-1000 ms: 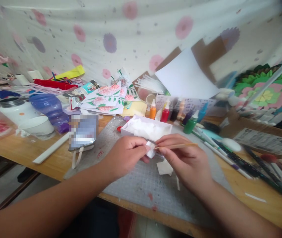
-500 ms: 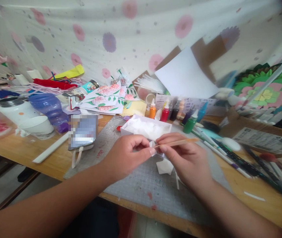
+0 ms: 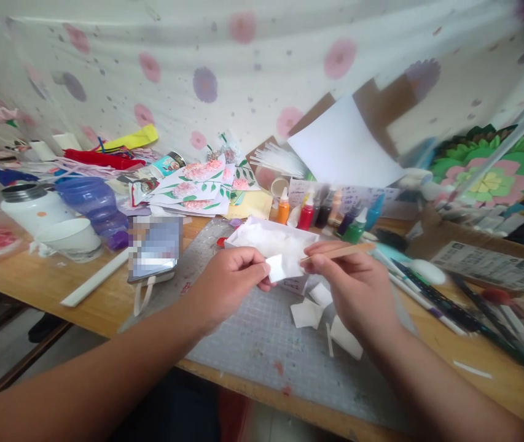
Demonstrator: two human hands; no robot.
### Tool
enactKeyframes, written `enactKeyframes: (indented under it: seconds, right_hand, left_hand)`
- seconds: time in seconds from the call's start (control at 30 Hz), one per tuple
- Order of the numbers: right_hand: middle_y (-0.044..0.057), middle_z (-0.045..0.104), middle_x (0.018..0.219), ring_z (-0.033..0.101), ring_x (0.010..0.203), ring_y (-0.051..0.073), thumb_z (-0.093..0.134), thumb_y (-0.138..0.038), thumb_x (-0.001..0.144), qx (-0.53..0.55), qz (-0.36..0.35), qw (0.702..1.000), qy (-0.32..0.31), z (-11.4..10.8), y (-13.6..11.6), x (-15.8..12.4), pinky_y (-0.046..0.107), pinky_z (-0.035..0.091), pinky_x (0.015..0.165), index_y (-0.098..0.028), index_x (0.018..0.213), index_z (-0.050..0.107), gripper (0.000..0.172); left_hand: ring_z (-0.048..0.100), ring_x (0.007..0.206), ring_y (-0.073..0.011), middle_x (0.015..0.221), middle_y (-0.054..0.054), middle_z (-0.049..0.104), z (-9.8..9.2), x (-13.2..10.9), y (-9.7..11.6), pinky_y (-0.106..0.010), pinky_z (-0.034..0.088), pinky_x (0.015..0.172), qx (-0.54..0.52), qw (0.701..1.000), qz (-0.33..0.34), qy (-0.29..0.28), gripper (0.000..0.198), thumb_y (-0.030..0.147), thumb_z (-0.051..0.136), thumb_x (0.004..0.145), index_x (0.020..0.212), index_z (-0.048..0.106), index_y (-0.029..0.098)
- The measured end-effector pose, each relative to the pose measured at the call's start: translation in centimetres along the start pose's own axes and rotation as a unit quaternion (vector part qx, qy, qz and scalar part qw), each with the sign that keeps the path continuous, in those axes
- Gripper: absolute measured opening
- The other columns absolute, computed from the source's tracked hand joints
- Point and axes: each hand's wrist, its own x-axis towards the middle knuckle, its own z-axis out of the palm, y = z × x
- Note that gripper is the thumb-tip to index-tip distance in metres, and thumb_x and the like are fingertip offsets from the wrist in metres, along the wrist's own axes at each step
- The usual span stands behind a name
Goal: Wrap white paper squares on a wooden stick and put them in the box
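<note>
My left hand [image 3: 238, 276] pinches a small white paper square [image 3: 276, 269] between thumb and fingers, just in front of a white box [image 3: 243, 244]. The box holds fluffy white stuff [image 3: 271, 236]. My right hand [image 3: 351, 276] is closed round a flat wooden stick [image 3: 342, 251], which points up and to the right. The stick's lower end is near the paper but apart from it. Under my right hand, several white paper pieces [image 3: 306, 313] and a thin white strip [image 3: 329, 339] lie on a grey cutting mat [image 3: 252, 350].
Behind the box stand small paint bottles, including an orange one [image 3: 283, 207] and a green one [image 3: 354, 227]. A phone [image 3: 155, 248] leans at the left. Pens and brushes [image 3: 427, 301] lie at the right beside a cardboard box [image 3: 478, 252]. A white cup [image 3: 70, 238] stands far left.
My hands have moved apart. The stick has come away from the paper, which now shows flat in my left hand. More paper pieces show beneath my right hand.
</note>
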Motion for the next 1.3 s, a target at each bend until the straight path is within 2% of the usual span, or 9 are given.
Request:
enactKeyframes:
  seconds: [0.13, 0.3, 0.47, 0.57, 0.67, 0.77, 0.83, 1.03, 1.3]
  right_hand:
    - [0.002, 0.071, 0.081, 0.067, 0.073, 0.015, 0.069, -0.020, 0.078, -0.007, 0.003, 0.999, 0.038, -0.3, 0.7, 0.1, 0.031, 0.059, 0.065, -0.020, 0.071, 0.070, 0.007]
    - [0.004, 0.073, 0.083, 0.069, 0.073, 0.017, 0.066, -0.023, 0.081, -0.132, -0.013, 0.989, 0.072, -0.6, 1.3, 0.5, 0.035, 0.058, 0.066, -0.019, 0.076, 0.070, 0.007]
    - [0.006, 0.071, 0.084, 0.067, 0.088, 0.022, 0.068, -0.020, 0.076, -0.205, -0.059, 0.975, 0.064, -0.9, 1.8, 0.8, 0.045, 0.053, 0.085, -0.020, 0.070, 0.070, 0.006]
    - [0.006, 0.071, 0.089, 0.065, 0.093, 0.023, 0.068, -0.019, 0.077, -0.214, -0.106, 0.968, 0.071, -0.9, 1.0, 0.7, 0.045, 0.051, 0.088, -0.021, 0.074, 0.071, 0.006]
    - [0.004, 0.071, 0.085, 0.067, 0.088, 0.020, 0.065, -0.015, 0.081, -0.176, -0.156, 0.972, 0.013, -0.5, -0.6, 0.0, 0.040, 0.053, 0.084, -0.023, 0.079, 0.072, 0.011]
    - [0.004, 0.073, 0.084, 0.069, 0.087, 0.019, 0.065, -0.010, 0.081, -0.132, -0.170, 0.973, -0.087, 0.1, -1.8, -0.8, 0.036, 0.055, 0.080, -0.023, 0.084, 0.073, 0.015]
    - [0.004, 0.074, 0.085, 0.069, 0.087, 0.019, 0.065, -0.008, 0.081, -0.119, -0.172, 0.971, -0.117, 0.5, -2.1, -1.2, 0.035, 0.056, 0.078, -0.022, 0.085, 0.073, 0.016]
    - [0.004, 0.076, 0.082, 0.070, 0.086, 0.017, 0.065, -0.007, 0.080, -0.130, -0.167, 0.971, -0.108, 0.8, -1.8, -1.3, 0.033, 0.057, 0.079, -0.021, 0.084, 0.073, 0.017]
    - [0.001, 0.076, 0.079, 0.070, 0.085, 0.018, 0.066, -0.008, 0.079, -0.099, -0.143, 0.981, -0.086, 0.9, -1.8, -1.2, 0.034, 0.058, 0.078, -0.026, 0.085, 0.075, 0.021]
  left_hand:
    - [0.062, 0.068, -0.0150, 0.064, 0.001, 0.066, 0.0, 0.0, 0.0, -0.027, 0.044, 0.072, -0.033, 0.999, -0.017, 0.004, 0.020, 0.024, 0.057, 0.079, 0.061, 0.062, 0.017]
    - [0.061, 0.065, -0.0132, 0.063, 0.001, 0.066, 0.1, -0.1, 0.0, -0.026, 0.044, 0.069, -0.065, 0.998, -0.026, -0.005, 0.019, 0.023, 0.059, 0.079, 0.062, 0.061, 0.016]
    - [0.061, 0.065, -0.0133, 0.063, 0.000, 0.067, 0.2, -0.2, 0.0, -0.026, 0.045, 0.069, -0.073, 0.997, -0.025, -0.008, 0.019, 0.023, 0.059, 0.079, 0.063, 0.062, 0.015]
    - [0.062, 0.065, -0.0136, 0.063, 0.000, 0.067, 0.3, -0.2, 0.0, -0.027, 0.045, 0.069, -0.083, 0.996, -0.033, -0.008, 0.019, 0.024, 0.060, 0.079, 0.063, 0.062, 0.015]
    - [0.062, 0.065, -0.0135, 0.063, 0.000, 0.067, 0.4, -0.2, 0.2, -0.026, 0.045, 0.069, -0.082, 0.996, -0.036, -0.011, 0.018, 0.024, 0.060, 0.079, 0.063, 0.062, 0.015]
    - [0.061, 0.065, -0.0130, 0.062, 0.000, 0.066, 0.4, -0.3, 0.3, -0.026, 0.045, 0.068, -0.069, 0.997, -0.029, -0.014, 0.018, 0.023, 0.059, 0.079, 0.063, 0.062, 0.015]
    - [0.061, 0.066, -0.0130, 0.062, 0.000, 0.066, 0.4, -0.3, 0.4, -0.026, 0.045, 0.069, -0.057, 0.998, -0.018, -0.018, 0.019, 0.022, 0.059, 0.080, 0.063, 0.063, 0.015]
    - [0.060, 0.070, -0.0138, 0.066, 0.000, 0.066, 0.5, -0.4, 0.1, -0.027, 0.043, 0.073, -0.080, 0.996, 0.005, -0.044, 0.021, 0.027, 0.058, 0.084, 0.067, 0.064, 0.015]
    - [0.060, 0.071, -0.0121, 0.068, 0.001, 0.064, 0.5, -0.6, 0.0, -0.026, 0.044, 0.074, -0.093, 0.994, 0.008, -0.058, 0.014, 0.020, 0.059, 0.082, 0.070, 0.064, 0.015]
